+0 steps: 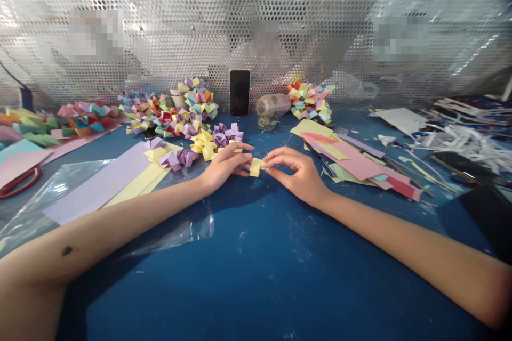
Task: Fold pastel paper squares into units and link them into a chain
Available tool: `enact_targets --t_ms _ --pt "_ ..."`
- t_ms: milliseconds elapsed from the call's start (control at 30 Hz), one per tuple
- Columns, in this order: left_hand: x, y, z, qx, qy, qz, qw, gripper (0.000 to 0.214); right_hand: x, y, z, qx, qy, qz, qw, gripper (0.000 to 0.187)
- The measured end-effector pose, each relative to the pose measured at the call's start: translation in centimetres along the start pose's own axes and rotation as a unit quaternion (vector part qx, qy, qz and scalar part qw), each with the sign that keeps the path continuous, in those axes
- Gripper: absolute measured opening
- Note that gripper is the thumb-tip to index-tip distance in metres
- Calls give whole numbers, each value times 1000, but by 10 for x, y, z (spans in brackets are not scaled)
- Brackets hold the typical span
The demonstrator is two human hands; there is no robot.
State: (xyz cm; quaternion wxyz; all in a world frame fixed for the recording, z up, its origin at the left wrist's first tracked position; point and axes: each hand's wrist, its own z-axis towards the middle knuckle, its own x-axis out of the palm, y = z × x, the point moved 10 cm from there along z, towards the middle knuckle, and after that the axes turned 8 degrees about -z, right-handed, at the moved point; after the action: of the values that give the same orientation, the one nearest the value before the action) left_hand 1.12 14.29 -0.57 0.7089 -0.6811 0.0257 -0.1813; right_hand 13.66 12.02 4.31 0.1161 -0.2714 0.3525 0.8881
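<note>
Small yellow paper piece (256, 167) at mid-table, between the two hands, its folds showing; reads as partway through, the last creases probably not yet in, though it is too small to be sure. Right hand (296, 173): thumb and forefinger brought together on the piece's right edge, other fingers loosely curled. Left hand (230, 165): half-open, palm down, fingertips at the piece's left edge; cannot tell whether they grip it or only steady it. Done, by the look of it: yellow folded cluster (203, 144) and purple folded cluster (229, 133) just beyond the left hand, with larger multicoloured clusters (172, 122) farther left. Left to do, as a judgement: plenty of stock lies flat and uncreased, a purple sheet (102, 184) to the left and loose coloured sheets (360, 160) to the right; how much of it is meant for use, cannot tell. Room: widest on the near side, bare blue tabletop (248, 277) between the forearms. Tighter at far left, where the folded clusters crowd the left fingers; a clear plastic sleeve (192, 224) lies by the left forearm and could snag or slide. Far side bounded by an upright phone (239, 93), a jar on its side (276, 104) and, behind them, the perforated metal panel (208, 53).
</note>
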Motion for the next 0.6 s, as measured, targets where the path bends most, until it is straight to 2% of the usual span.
enact_targets --t_ms 167,300,433,600 --pt "0 2 3 20 17 -3 1000 32 4 0 0 13 34 21 999 15" --pt "1 1 3 32 23 -4 999 29 4 -6 -1 52 27 65 996 7" --pt "4 -1 2 34 24 4 999 27 7 -21 -3 108 21 79 991 20" --pt "2 -1 1 26 5 20 999 27 13 -27 -3 117 36 78 989 23"
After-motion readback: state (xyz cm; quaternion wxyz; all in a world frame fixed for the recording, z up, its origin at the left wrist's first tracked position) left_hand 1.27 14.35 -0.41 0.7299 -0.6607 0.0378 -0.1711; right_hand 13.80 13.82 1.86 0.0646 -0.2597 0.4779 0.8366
